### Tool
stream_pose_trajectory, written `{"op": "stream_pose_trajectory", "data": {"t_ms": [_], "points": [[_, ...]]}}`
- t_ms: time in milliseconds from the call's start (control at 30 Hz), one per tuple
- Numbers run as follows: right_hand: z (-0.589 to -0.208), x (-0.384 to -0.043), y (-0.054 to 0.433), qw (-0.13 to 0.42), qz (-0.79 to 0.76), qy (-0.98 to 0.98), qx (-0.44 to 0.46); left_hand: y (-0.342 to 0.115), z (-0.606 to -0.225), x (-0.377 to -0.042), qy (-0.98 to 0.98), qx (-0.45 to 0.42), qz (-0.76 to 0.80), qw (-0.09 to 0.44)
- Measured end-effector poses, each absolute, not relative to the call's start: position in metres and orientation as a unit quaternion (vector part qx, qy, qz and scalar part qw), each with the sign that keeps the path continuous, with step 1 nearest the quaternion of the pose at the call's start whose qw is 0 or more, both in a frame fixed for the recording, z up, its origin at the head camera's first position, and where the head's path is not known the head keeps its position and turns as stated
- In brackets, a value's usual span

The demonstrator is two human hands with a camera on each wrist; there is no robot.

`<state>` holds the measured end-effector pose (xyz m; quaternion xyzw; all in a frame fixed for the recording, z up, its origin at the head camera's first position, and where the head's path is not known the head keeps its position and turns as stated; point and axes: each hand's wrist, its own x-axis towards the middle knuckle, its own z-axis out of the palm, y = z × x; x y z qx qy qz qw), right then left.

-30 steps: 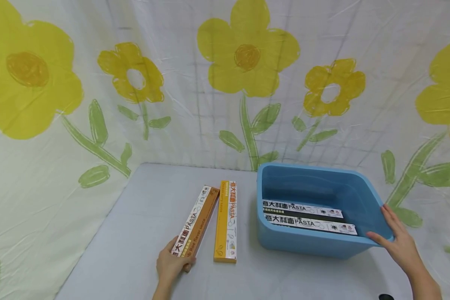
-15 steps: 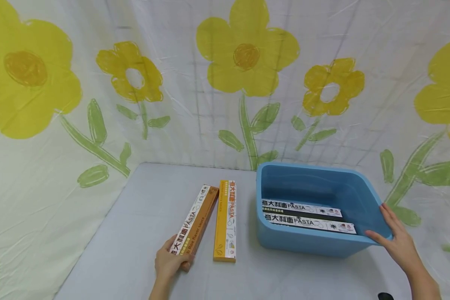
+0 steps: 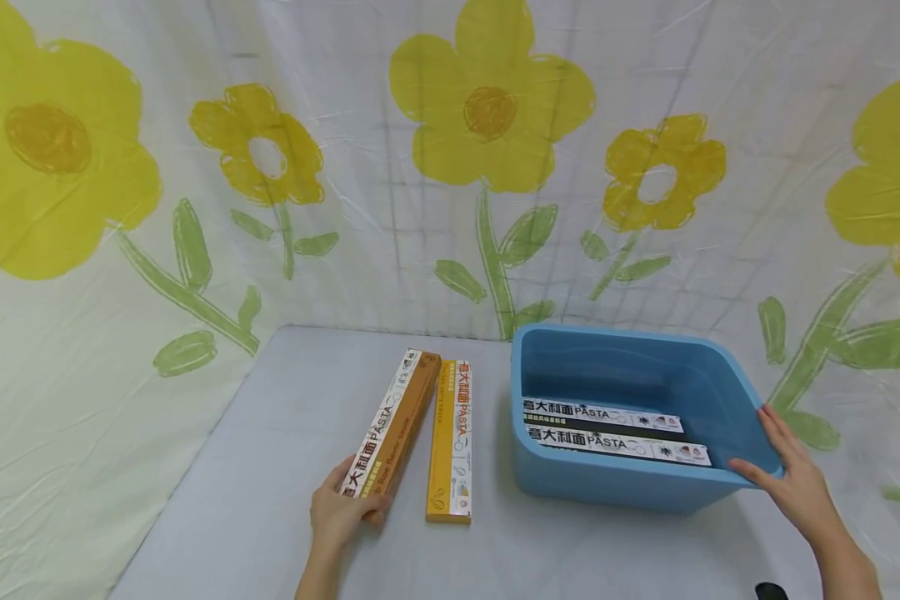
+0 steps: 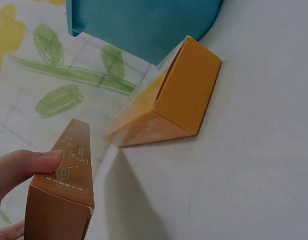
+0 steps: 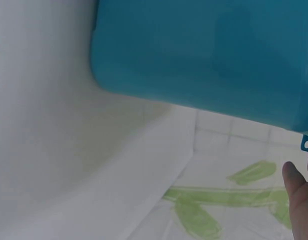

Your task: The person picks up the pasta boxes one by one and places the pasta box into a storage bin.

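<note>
My left hand [image 3: 342,507] grips the near end of a brown pasta box [image 3: 397,425], which tilts with its far end up near the yellow box. In the left wrist view, the thumb presses the side of the brown box [image 4: 63,190]. Just to the right, a yellow pasta box [image 3: 450,442] lies flat on the table. My right hand [image 3: 793,479] holds the right near corner of a blue plastic bin [image 3: 607,483], thumb and fingers spread along its rim. Inside the bin lie two dark pasta boxes with white label strips, a rear one [image 3: 603,414] and a front one [image 3: 618,444].
Everything stands on a pale table [image 3: 270,467]. Behind and to the left hangs a white curtain [image 3: 360,275] with yellow flowers. A small black object [image 3: 771,591] shows at the lower right edge of the head view.
The brown box, held in my left hand, has risen from the table, its far end shifting up and away. My right hand and the bin have stayed in place.
</note>
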<state>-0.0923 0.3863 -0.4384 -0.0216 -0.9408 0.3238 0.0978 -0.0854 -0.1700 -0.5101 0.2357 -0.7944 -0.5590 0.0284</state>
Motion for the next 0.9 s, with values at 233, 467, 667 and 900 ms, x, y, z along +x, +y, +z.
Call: {"op": "stream_pose_trajectory", "data": {"t_ms": [233, 467, 667, 900], "points": [[-0.439, -0.092, 0.386, 0.103, 0.325, -0.940, -0.019, -0.166, -0.493, -0.091, -0.779, 0.214, -0.588, 0.043], [-0.439, -0.092, 0.386, 0.100, 0.326, -0.940, -0.022, -0.166, -0.468, -0.093, -0.764, 0.189, -0.615, 0.053], [-0.439, -0.092, 0.386, 0.099, 0.324, -0.941, -0.020, -0.168, -0.450, -0.099, -0.774, 0.161, -0.610, 0.057], [-0.439, -0.092, 0.385, 0.096, 0.325, -0.940, -0.023, -0.169, -0.426, -0.106, -0.788, 0.116, -0.603, 0.046]]}}
